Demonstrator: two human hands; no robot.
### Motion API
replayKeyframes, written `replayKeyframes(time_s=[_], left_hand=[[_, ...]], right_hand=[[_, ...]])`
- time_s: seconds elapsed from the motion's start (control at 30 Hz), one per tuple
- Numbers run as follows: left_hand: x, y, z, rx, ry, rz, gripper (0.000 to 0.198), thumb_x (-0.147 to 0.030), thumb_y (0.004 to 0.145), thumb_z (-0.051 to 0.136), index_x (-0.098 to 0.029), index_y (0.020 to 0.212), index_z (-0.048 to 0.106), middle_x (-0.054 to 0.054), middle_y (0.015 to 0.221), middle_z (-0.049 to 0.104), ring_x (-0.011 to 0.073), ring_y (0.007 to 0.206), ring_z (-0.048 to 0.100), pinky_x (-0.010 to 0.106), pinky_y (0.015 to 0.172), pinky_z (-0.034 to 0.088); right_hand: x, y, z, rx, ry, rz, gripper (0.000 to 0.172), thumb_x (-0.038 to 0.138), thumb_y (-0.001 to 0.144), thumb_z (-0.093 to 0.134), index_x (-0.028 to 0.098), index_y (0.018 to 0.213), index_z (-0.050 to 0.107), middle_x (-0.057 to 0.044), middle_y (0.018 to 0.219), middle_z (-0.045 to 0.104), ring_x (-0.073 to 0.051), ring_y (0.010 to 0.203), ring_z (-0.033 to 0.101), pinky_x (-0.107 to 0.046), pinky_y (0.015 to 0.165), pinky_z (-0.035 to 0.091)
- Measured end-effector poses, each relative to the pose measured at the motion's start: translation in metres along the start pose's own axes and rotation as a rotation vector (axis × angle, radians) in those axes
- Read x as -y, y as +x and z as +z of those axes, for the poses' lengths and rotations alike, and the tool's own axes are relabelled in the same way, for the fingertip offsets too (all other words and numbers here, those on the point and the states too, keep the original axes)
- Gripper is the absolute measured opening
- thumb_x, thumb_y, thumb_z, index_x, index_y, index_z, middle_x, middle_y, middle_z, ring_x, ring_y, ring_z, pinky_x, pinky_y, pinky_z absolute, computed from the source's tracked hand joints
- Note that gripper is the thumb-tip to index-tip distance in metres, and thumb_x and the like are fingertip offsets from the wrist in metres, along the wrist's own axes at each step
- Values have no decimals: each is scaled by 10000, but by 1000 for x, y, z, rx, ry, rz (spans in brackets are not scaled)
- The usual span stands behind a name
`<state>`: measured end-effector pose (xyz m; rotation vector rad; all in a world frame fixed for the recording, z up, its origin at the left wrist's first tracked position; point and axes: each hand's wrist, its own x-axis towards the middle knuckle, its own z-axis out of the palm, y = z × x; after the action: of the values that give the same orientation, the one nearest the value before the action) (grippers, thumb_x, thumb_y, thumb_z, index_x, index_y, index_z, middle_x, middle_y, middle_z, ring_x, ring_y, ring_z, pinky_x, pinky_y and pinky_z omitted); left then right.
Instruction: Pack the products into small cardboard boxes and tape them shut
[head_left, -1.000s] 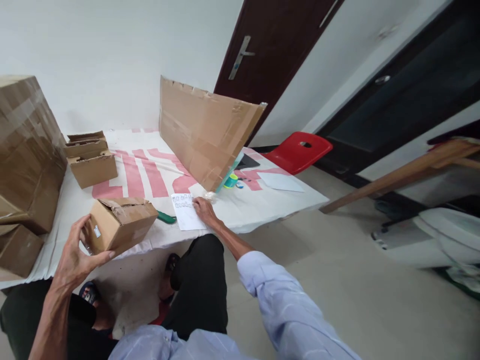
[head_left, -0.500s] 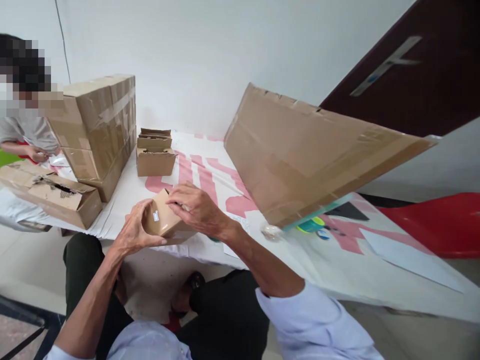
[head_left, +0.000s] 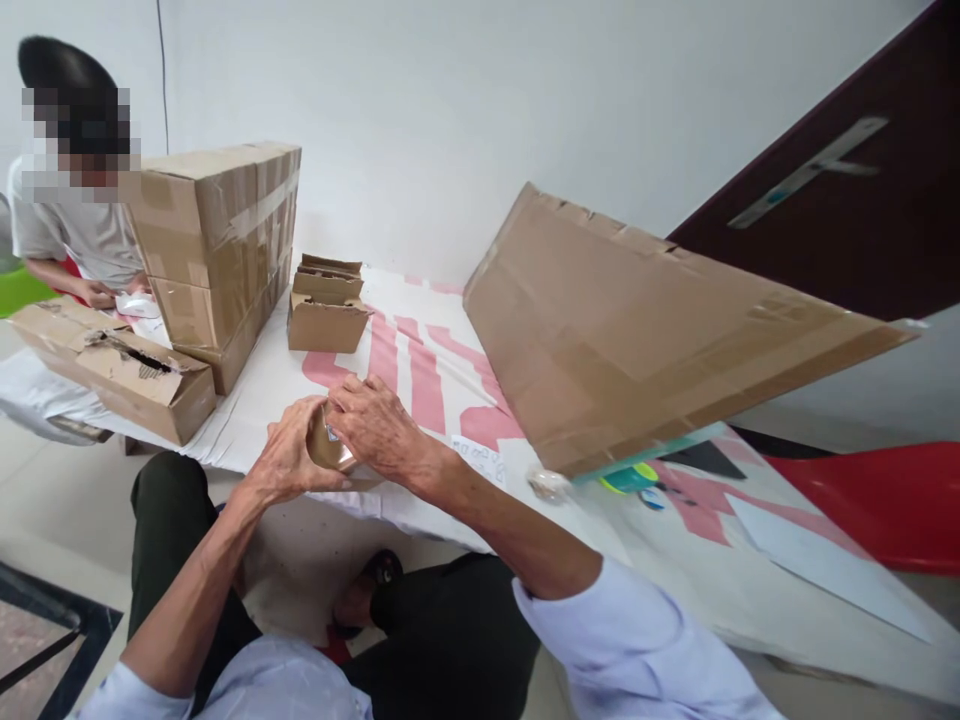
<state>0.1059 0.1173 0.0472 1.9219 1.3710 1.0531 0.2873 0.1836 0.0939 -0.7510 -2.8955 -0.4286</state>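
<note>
A small brown cardboard box (head_left: pixel 322 452) with a small white label is at the front edge of the cloth-covered table. My left hand (head_left: pixel 289 455) wraps round its left side, thumb along the near side and fingers over the far side. My right hand (head_left: pixel 379 425) lies over the top and right of the box, its fingers curled onto the upper face beside the label. Much of the box is hidden behind this hand, and the fingertips are only partly seen. Beyond my hands stands a small cardboard box with raised flaps (head_left: pixel 326 325).
Taped cartons (head_left: pixel 240 240) are stacked at the left, with a long torn-topped box (head_left: pixel 180 400) before them. A large cardboard panel (head_left: pixel 637 330) leans at the right near a yellow-green tape roll (head_left: pixel 634 477) and a clear bundle (head_left: pixel 547 484). Across the table sits another person (head_left: pixel 90 235).
My right hand has moved left over the top of the box, from its upper right edge to beside the label. The box's face is now more covered. The view has shifted slightly left.
</note>
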Motion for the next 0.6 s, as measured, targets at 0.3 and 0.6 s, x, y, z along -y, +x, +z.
replayKeyframes(time_s=[0.3, 0.6], left_hand=[[-3, 0, 0, -8, -1, 4, 1028, -385, 603, 1001, -252, 1505, 524, 139, 1544, 580, 433, 1450, 512, 615, 1208, 417], [-11, 3, 0, 14, 13, -18, 1029, -329, 597, 995, -224, 1504, 520, 166, 1551, 569, 438, 1450, 500, 629, 1219, 381]], right_hand=[[0, 1, 0, -12, 63, -22, 174, 276, 956, 751, 172, 1089, 795, -139, 1083, 733, -329, 1119, 622, -457, 1035, 432], [-7, -3, -4, -18, 176, -4, 187, 209, 940, 737, 183, 1122, 770, -120, 1147, 730, -299, 1153, 627, -437, 1029, 449]])
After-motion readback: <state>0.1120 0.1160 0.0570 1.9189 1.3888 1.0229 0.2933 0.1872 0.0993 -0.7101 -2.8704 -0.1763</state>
